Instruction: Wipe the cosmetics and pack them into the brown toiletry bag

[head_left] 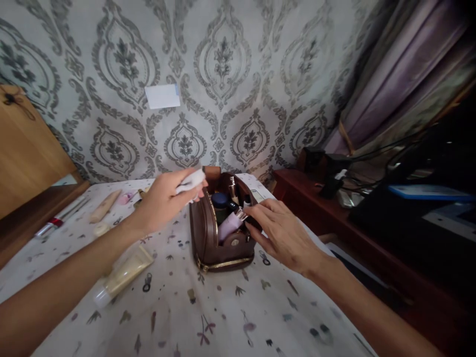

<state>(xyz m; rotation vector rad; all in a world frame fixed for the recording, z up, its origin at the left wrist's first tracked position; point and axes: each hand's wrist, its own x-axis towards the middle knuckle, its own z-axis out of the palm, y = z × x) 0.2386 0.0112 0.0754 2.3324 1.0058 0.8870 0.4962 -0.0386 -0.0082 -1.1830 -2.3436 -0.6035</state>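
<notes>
A brown zippered bag [223, 255] stands open on the patterned cloth. Inside it are a lilac tube [229, 225], a dark round lid [220, 200] and several other small items. My left hand [167, 198] grips a crumpled white tissue [191, 181] beside the bag's left rim. My right hand [277, 228] reaches over the right rim, its fingers bent at the silvery end of the lilac tube; whether they hold it cannot be made out.
A cream tube [128, 271] lies at the left front, with a beige item [106, 206], a pink item [126, 197] and a red-banded tube [50, 226] behind. A dark red wooden cabinet [297, 198] with cables borders the right side.
</notes>
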